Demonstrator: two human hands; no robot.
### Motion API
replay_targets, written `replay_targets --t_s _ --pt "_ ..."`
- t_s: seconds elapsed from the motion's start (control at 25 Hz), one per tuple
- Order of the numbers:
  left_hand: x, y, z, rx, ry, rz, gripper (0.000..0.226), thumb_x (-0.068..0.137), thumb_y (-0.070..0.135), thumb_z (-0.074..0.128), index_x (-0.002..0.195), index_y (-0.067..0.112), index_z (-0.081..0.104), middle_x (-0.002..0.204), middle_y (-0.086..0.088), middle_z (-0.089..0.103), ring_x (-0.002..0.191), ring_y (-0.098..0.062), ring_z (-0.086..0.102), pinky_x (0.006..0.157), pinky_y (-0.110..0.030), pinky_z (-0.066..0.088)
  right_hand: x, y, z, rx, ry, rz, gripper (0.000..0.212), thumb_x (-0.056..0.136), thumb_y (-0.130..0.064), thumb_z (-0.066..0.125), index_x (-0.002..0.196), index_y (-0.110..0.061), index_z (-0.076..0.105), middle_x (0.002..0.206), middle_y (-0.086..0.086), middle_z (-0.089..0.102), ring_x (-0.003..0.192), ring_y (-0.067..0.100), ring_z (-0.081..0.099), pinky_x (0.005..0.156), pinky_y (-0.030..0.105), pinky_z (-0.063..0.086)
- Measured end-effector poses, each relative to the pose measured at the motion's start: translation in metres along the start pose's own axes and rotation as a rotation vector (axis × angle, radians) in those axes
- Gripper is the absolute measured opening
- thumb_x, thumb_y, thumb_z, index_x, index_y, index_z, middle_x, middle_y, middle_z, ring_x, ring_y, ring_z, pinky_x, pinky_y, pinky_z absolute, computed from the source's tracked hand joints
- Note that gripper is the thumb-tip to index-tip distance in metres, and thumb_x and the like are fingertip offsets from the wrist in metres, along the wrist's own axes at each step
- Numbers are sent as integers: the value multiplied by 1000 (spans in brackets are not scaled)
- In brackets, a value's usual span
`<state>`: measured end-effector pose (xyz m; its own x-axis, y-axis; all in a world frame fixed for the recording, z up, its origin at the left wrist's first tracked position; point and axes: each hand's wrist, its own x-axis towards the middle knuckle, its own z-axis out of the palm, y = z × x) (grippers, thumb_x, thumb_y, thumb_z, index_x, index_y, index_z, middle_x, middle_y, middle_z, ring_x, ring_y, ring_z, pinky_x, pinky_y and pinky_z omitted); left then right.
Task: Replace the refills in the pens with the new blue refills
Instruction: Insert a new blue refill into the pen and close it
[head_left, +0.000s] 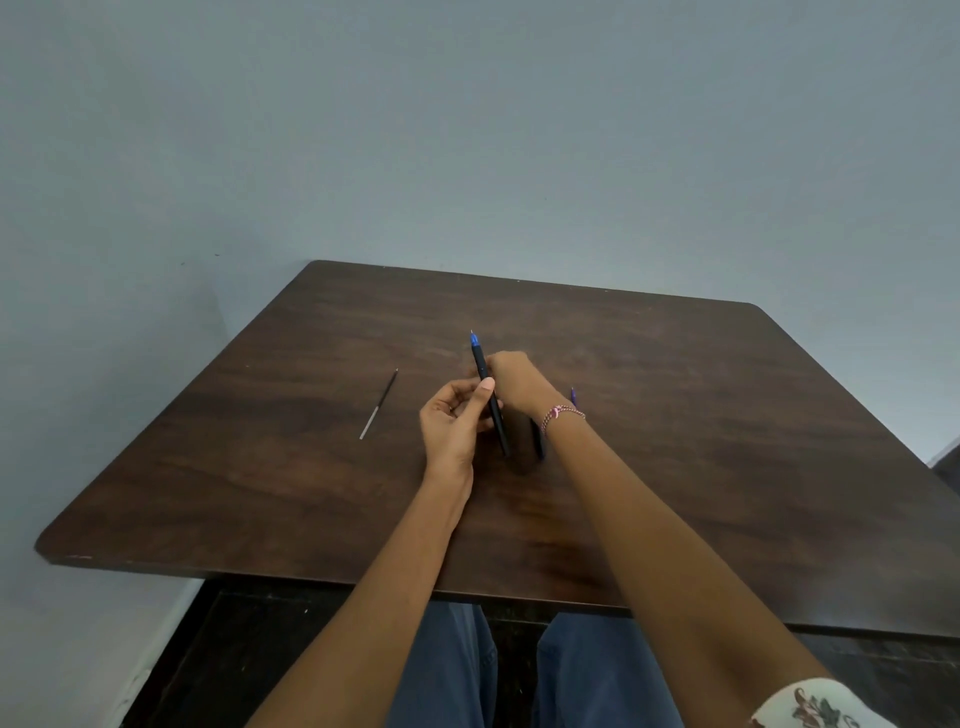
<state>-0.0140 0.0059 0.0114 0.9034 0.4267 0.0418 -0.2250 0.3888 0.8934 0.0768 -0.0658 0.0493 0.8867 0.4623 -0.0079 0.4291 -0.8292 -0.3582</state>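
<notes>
A black pen with a blue tip pointing away is held above the middle of the dark wooden table. My left hand pinches its barrel with thumb and fingers. My right hand curls round the pen's upper part just below the blue tip. A thin refill, dark at the far end and pale at the near end, lies on the table to the left. A second dark pen lies under my right wrist, mostly hidden. A small blue tip shows just beyond the wrist.
A plain grey-blue wall stands behind the table. The table's near edge runs above my knees in blue trousers. A beaded bracelet circles my right wrist.
</notes>
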Motion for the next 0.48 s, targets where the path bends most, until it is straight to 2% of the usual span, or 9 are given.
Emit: replay_targets --t_s 0.12,0.32,0.4,0.48 --pt "0 2 1 -17 12 -2 4 83 8 69 81 8 66 74 -5 67 62 -7 66 53 -20 52 6 -5 0 -81 -110 25 22 95 -8 52 113 1 61 110 17 66 100 30 63 88 34 52" --pt "1 3 1 -11 10 -7 8 81 8 71 75 11 66 78 -6 68 69 -13 65 52 -20 51 3 -7 -3 -38 -108 -14 25 95 -6 52 118 0 61 117 17 65 108 31 62 95 36 49" --pt "1 2 2 -8 7 -9 9 81 8 71 74 11 66 74 -4 68 68 -13 65 52 -20 50 -5 -3 -5 88 -29 -19 28 93 -7 55 119 -6 64 118 12 67 108 25 62 95 29 48" --pt "0 2 2 -1 -10 -14 7 80 9 72 76 11 67 69 0 70 66 -11 66 54 -20 51 -17 5 -7 308 101 34 27 89 -10 63 115 -10 67 106 6 71 96 15 66 85 17 49"
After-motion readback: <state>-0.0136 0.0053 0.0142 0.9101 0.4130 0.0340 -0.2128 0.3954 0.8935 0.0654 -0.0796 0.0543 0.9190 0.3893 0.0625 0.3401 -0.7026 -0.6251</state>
